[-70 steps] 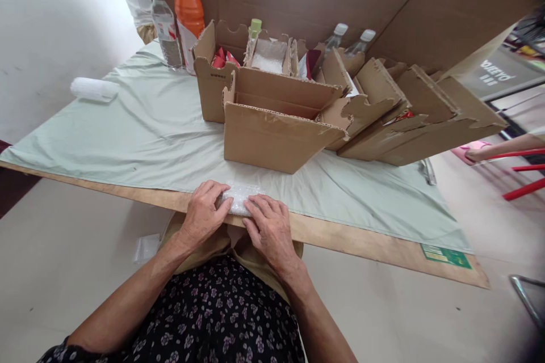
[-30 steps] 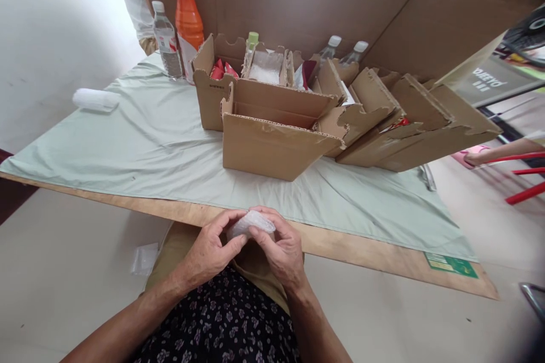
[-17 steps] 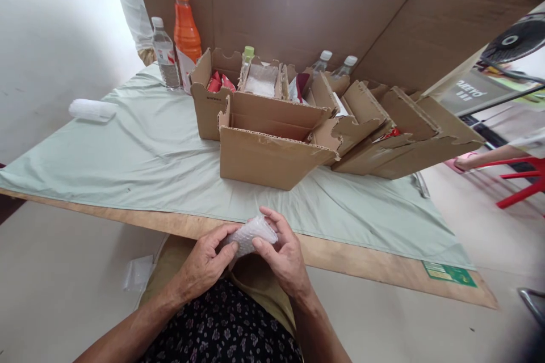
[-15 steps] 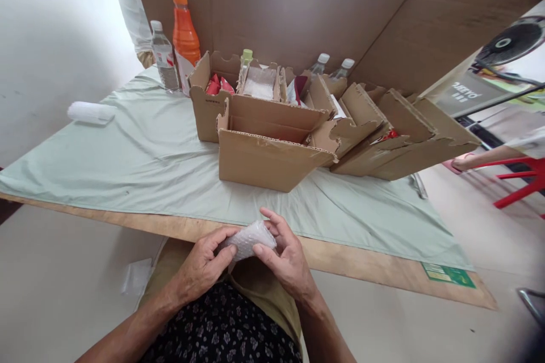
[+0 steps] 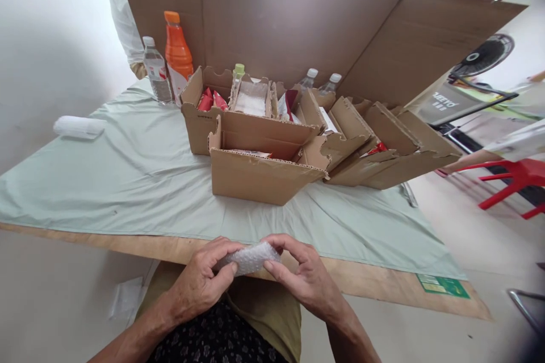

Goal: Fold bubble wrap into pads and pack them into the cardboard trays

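A small roll of bubble wrap [image 5: 252, 259] is held between my two hands at the table's front edge, above my lap. My left hand [image 5: 208, 275] grips its left end, thumb in front and fingers behind. At the other end my right hand [image 5: 300, 269] pinches it between thumb and fingers. Whether anything is wrapped inside cannot be made out. Just beyond my hands stands an open cardboard box [image 5: 251, 181] with something pale and flat inside it.
More cardboard boxes [image 5: 200, 130] holding red packets and other goods stand behind. An orange bottle [image 5: 177, 51] and a water bottle [image 5: 157, 74] are at back left. Another bubble-wrap roll [image 5: 79, 127] lies on the green cloth [image 5: 140, 181]. A cardboard panel [image 5: 272, 22] rises behind.
My right hand's raised fingers have come down around the right end of the bubble wrap. The roll lies more level now. The view has tilted up slightly.
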